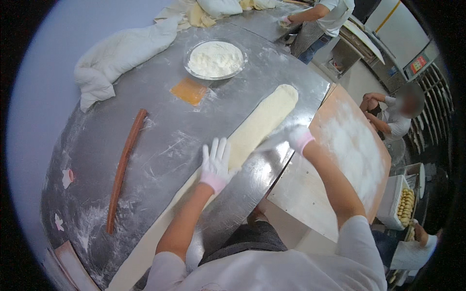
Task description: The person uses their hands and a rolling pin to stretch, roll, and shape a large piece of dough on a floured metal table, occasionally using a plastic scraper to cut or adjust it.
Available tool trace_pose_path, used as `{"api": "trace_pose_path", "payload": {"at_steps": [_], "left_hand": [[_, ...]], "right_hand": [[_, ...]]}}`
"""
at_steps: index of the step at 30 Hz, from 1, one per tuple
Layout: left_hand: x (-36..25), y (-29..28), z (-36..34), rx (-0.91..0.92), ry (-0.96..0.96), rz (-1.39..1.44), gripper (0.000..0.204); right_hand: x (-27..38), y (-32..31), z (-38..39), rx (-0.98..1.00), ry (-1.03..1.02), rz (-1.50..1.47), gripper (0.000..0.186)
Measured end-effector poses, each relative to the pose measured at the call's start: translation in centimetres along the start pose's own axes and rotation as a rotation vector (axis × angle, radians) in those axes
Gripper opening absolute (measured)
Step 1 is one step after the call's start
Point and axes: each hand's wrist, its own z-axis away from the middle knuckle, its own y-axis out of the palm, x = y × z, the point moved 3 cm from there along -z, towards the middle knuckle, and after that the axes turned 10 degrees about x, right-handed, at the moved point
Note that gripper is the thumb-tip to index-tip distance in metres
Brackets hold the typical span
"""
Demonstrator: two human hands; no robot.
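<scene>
A long, flat strip of pale dough (262, 119) runs diagonally across the floured metal table (165, 145), from the lower left to a rounded end at the upper right. My left hand (216, 165), in a white glove with a pink cuff, lies on the dough with its fingers spread flat. To the right of the strip is my right hand (300, 138), gloved the same way and blurred by motion. From its closed fingers a thin, greyish, smeared shape reaches toward the dough's right edge; what it is I cannot make out.
A brown rolling pin (126, 169) lies to the left. Beyond the dough are an orange scraper (189, 91), a flour bowl (216, 59) and white cloth (124, 58). A floured wooden board (349, 150) adjoins on the right. Other people (325, 19) work nearby; a white crate (395, 201) holds dough pieces.
</scene>
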Motion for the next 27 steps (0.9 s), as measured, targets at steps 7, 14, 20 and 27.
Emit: {"api": "trace_pose_path", "payload": {"at_steps": [7, 14, 20, 27], "left_hand": [[-2.2, 0.1, -9.9, -0.010, -0.097, 0.010, 0.088], [-6.8, -0.7, -15.6, -0.031, -0.018, -0.140, 0.088], [-9.8, -1.2, -20.1, -0.052, 0.103, -0.146, 0.086], [-13.0, -3.1, -26.6, 0.019, 0.180, -0.173, 0.082]], "right_hand": [[-3.3, -0.4, -0.7, -0.027, -0.101, -0.032, 0.011], [-8.8, 1.6, 3.1, -0.266, -0.178, -0.083, 0.007], [-13.2, 1.3, 1.7, -0.307, -0.192, -0.039, 0.007], [-14.7, 1.0, 0.0, -0.284, -0.178, -0.094, 0.008]]}}
